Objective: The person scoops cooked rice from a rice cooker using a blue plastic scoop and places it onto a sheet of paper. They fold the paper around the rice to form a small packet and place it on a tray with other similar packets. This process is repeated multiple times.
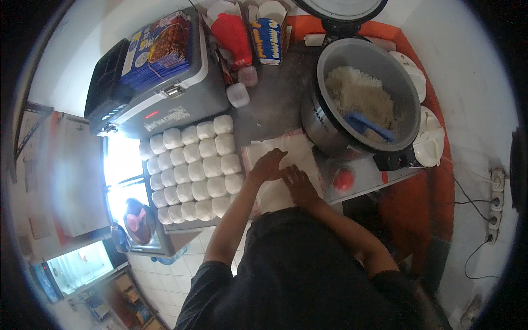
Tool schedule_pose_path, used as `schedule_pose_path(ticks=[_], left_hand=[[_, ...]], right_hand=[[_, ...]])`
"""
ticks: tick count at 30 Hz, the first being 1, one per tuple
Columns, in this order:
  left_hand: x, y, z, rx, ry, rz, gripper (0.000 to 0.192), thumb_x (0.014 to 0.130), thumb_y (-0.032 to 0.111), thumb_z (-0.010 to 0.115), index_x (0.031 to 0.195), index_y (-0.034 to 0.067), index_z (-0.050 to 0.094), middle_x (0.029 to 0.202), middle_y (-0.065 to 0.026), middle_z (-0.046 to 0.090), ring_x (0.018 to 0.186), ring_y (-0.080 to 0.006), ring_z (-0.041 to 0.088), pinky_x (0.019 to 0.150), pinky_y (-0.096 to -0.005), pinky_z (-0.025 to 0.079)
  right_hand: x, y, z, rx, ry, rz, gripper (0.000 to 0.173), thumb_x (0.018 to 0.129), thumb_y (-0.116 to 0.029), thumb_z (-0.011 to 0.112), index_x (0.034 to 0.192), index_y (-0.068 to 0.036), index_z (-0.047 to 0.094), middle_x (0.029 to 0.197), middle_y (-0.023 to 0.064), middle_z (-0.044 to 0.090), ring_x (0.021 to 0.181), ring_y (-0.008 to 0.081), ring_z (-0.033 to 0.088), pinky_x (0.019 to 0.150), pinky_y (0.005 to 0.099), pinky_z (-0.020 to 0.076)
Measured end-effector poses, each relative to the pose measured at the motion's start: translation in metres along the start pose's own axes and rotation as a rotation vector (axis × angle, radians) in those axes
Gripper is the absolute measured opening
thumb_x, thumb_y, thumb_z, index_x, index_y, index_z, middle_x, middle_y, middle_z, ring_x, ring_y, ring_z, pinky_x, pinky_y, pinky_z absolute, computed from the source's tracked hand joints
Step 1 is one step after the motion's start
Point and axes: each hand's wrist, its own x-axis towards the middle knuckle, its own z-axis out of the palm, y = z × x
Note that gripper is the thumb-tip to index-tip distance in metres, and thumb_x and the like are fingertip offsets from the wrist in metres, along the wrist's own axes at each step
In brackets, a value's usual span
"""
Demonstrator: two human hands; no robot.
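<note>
Both hands are at a stack of pale wrapping paper (270,198) with reddish edges, lying near the table's front edge. My left hand (269,166) rests over its middle, fingers pointing right. Close beside it, my right hand (300,185) lies on the paper with its fingers slightly spread; whether either hand pinches a sheet cannot be told. Left of the paper stand rows of white wrapped bundles (192,171). To the right, a large open rice cooker (312,119) holds cooked rice (363,93) and a blue rice paddle (371,127).
A grey cooler box (181,109) bears a stack of printed blue packaging (159,53). Behind are red packaging (233,39), a blue patterned carton (268,39) and small clear containers (238,95). A round red object (343,180) lies right of the paper, near the table's edge.
</note>
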Motion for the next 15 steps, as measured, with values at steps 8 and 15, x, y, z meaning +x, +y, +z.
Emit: schedule_pose_path(ticks=[8,15], left_hand=[[0.002,0.009,-0.001,0.297,0.081,-0.018,0.027,0.098,0.014,0.057,0.123,0.01,0.067,0.112,-0.0118,0.063,0.108,-0.0306,0.064,0.092,-0.0436,0.054],[-0.042,0.011,0.013,0.17,0.289,0.19,0.03,0.09,0.012,0.061,0.118,0.006,0.07,0.1,-0.0111,0.065,0.098,-0.0313,0.063,0.088,-0.0429,0.052]], right_hand=[[-0.001,-0.003,0.001,-0.021,0.262,-0.051,0.065,0.088,-0.007,0.057,0.152,-0.001,0.046,0.16,0.0271,0.037,0.147,0.0465,0.037,0.118,0.0575,0.0335],[-0.004,-0.004,0.001,0.0,0.135,-0.021,0.066,0.096,-0.01,0.05,0.159,0.0,0.034,0.164,0.0265,0.033,0.152,0.0419,0.032,0.123,0.0589,0.0255]])
